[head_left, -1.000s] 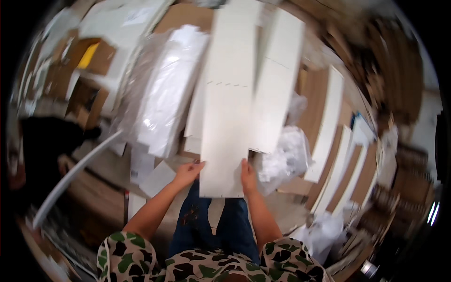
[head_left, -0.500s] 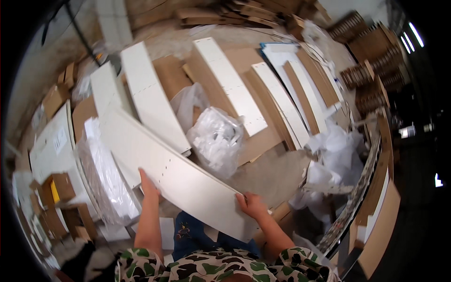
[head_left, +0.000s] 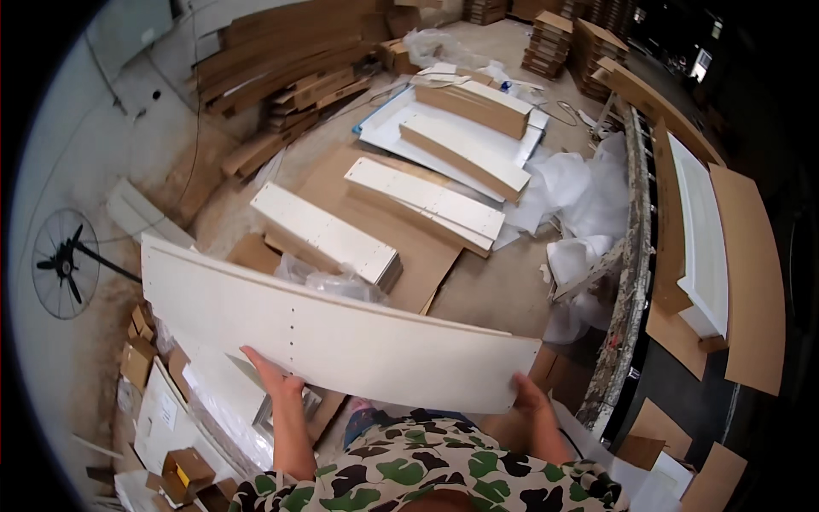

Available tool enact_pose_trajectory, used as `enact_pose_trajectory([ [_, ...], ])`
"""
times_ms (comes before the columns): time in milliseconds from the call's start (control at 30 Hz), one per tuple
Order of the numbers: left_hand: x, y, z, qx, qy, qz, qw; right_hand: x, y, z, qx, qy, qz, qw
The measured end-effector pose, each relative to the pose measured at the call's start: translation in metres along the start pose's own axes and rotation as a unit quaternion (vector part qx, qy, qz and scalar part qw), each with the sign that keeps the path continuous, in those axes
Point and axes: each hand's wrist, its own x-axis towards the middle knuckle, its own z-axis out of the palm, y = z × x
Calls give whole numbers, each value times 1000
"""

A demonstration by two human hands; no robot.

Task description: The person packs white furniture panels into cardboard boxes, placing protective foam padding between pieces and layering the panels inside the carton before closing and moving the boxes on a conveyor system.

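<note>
A long white panel (head_left: 375,346) with a column of small drilled holes stretches across in front of my body, held up off the floor. My left hand (head_left: 277,377) grips its lower edge left of the middle, the fingers partly hidden by the panel. At the right end my right hand (head_left: 529,396) is closed round the panel's edge. Stacks of white boards (head_left: 324,235) lie on cardboard beyond it, with more white boards (head_left: 426,200) farther right. Clear plastic wrap (head_left: 337,282) shows just behind the panel's upper edge.
A conveyor (head_left: 627,341) with a worn edge runs along the right, carrying a white tray-like part (head_left: 695,230) and cardboard. Crumpled white foam sheet (head_left: 563,192) lies beside it. A black fan (head_left: 66,264) stands at the left wall. Open cardboard boxes (head_left: 186,474) sit at lower left.
The view has swung to the right, bringing the conveyor further in. The panel has come round to lie more level across me, still in both hands. My right hand is now at its right end.
</note>
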Motion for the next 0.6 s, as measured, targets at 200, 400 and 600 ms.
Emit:
enact_pose_trajectory([
  [200, -51, -16, 147, 31, -191, 83, 978, 20, -49, -43, 169, 83, -172, 967],
  [400, -45, -47, 265, 63, -307, 92, 945, 32, -131, -49, 60, 187, -288, 937],
  [600, -13, -126, 416, 26, -406, 105, 908, 73, -211, -90, 134, 236, -349, 897],
])
